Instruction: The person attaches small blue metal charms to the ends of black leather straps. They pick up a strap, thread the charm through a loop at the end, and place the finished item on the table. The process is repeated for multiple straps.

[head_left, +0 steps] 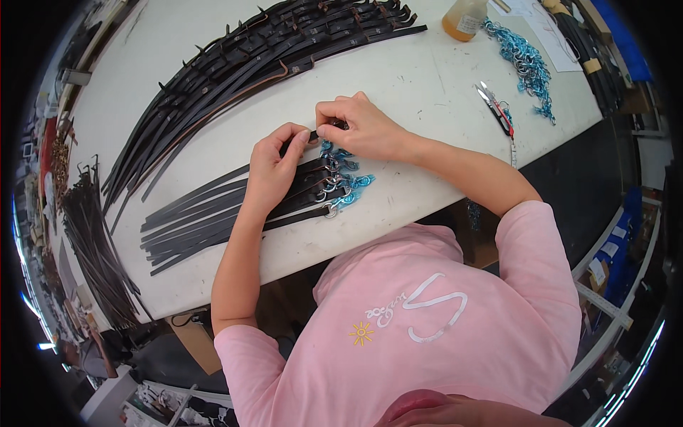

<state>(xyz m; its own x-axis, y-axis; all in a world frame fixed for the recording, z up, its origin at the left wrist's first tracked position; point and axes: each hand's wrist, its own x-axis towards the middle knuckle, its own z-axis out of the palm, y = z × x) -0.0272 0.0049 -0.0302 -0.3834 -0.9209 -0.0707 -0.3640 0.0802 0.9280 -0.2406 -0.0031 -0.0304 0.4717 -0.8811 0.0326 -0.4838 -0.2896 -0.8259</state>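
Above the middle of the white table [420,92], my left hand [277,164] and my right hand [363,128] are close together. Both pinch a short, dark stretch of black strap [314,135] between their fingertips; most of it is hidden by the fingers. Just below them lie several black straps [192,231] side by side, their plain ends pointing left. Silver rings and metal fittings [345,188] in bluish clear wrapping sit at the right ends of these straps, under and beside my hands.
Behind my hands spreads a large pile of black straps [213,82]. Another strap bundle [96,242] hangs over the table's left edge. To the right lie red-and-black scissors [496,110] and a heap of blue-wrapped metal fittings [523,60]. A bottle of amber liquid [464,20] stands at the back.
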